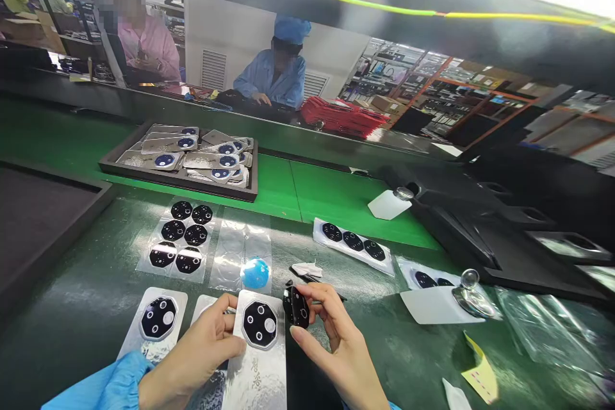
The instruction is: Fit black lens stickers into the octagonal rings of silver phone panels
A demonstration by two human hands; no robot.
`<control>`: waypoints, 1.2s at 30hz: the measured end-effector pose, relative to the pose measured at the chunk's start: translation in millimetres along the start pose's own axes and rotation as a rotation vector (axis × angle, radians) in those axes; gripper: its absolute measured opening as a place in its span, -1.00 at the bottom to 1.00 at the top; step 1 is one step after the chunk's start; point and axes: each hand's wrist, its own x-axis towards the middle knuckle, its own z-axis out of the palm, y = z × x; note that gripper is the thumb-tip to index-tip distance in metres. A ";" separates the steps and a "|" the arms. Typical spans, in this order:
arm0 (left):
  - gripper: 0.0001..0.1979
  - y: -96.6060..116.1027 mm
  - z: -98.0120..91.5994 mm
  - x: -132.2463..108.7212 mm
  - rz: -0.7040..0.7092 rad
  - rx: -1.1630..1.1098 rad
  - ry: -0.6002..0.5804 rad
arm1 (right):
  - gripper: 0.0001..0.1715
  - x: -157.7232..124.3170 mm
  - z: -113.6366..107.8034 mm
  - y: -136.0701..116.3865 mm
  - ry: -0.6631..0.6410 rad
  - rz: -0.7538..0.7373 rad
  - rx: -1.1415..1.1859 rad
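Observation:
My left hand (195, 352) is closed on the left edge of a silver phone back panel (257, 375), its thumb lying on the front face. Set in the upper part of that panel is a black octagonal camera plate with several round holes. Between thumb and fingertips my right hand (339, 346) pinches a loose black camera lens cover (296, 309), tilted edge-on just right of the panel. Another silver panel (156, 343) lies to the left. A further one is partly hidden behind my left hand.
A dark tray (257, 186) heaped with silver panels stands behind. Clear sheets carry black lens covers (181, 230); a blue disc (255, 273) sits nearby. White bottles with metal tops (435, 305) (388, 204) and a yellow paper (482, 371) are rightward. Two people (278, 70) (148, 45) sit beyond the bench.

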 end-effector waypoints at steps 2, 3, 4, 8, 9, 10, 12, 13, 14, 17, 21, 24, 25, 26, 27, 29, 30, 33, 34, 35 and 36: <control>-0.64 -0.4 0.2 -0.1 -0.003 -0.006 0.000 | -0.58 0.2 1.3 -1.4 -0.006 -0.021 -0.013; -0.63 -1.4 0.1 0.1 -0.001 -0.009 0.000 | -0.58 0.2 2.5 -2.6 -0.014 -0.036 -0.024; -0.63 -3.0 -0.3 0.6 0.006 -0.011 -0.001 | -0.59 0.1 4.0 -4.3 -0.027 -0.054 -0.038; -0.63 -12.2 -1.4 3.1 0.071 -0.007 -0.013 | -0.54 -1.9 11.3 -13.7 -0.132 -0.116 -0.106; -0.63 -14.1 -1.4 3.5 0.091 0.000 -0.023 | -0.52 -2.9 13.1 -15.4 -0.160 -0.125 -0.122; -0.63 -15.6 -1.3 3.6 0.108 0.012 -0.035 | -0.50 -4.0 14.7 -16.6 -0.185 -0.129 -0.135; -0.65 -17.2 -0.8 3.3 0.129 0.048 -0.057 | -0.46 -6.1 17.3 -16.8 -0.216 -0.137 -0.158; -0.65 -17.5 -0.6 3.0 0.134 0.065 -0.064 | -0.44 -7.1 18.3 -16.2 -0.223 -0.146 -0.166; -0.65 -17.7 -0.4 2.7 0.140 0.076 -0.066 | -0.42 -7.9 19.1 -15.3 -0.227 -0.157 -0.171; -0.64 -18.0 0.1 2.3 0.157 0.082 -0.069 | -0.38 -9.5 20.6 -13.4 -0.241 -0.189 -0.187; -0.64 -18.1 0.0 2.9 0.164 0.079 -0.068 | -0.39 -10.1 20.8 -16.1 -0.267 -0.217 -0.215; -0.64 -18.8 -1.0 3.9 0.169 0.069 -0.078 | -0.41 -9.9 20.8 -18.5 -0.270 -0.238 -0.228; -0.64 -19.2 -1.4 4.3 0.171 0.066 -0.080 | -0.41 -9.8 20.9 -18.7 -0.270 -0.241 -0.233; -0.63 -19.7 -1.7 4.6 0.174 0.065 -0.079 | -0.41 -9.6 21.1 -18.7 -0.268 -0.243 -0.237; -0.63 -20.1 -1.9 4.9 0.175 0.065 -0.079 | -0.42 -9.5 21.3 -18.5 -0.267 -0.243 -0.241; -0.64 -20.7 -2.0 5.1 0.176 0.065 -0.080 | -0.43 -9.0 21.8 -17.8 -0.264 -0.244 -0.249; -0.64 -20.7 -1.8 5.1 0.176 0.066 -0.082 | -0.43 -8.7 22.0 -17.4 -0.260 -0.245 -0.251; -0.64 -19.6 -1.1 4.4 0.172 0.072 -0.091 | -0.43 -7.9 22.3 -17.2 -0.251 -0.244 -0.250; -0.64 -19.1 -0.9 4.2 0.172 0.075 -0.091 | -0.42 -7.8 22.3 -17.3 -0.249 -0.243 -0.250; -0.64 -18.6 -0.8 4.1 0.171 0.078 -0.092 | -0.42 -7.7 22.2 -17.5 -0.249 -0.243 -0.250; -0.64 -18.1 -0.7 4.1 0.172 0.079 -0.092 | -0.42 -7.8 22.2 -17.7 -0.249 -0.243 -0.252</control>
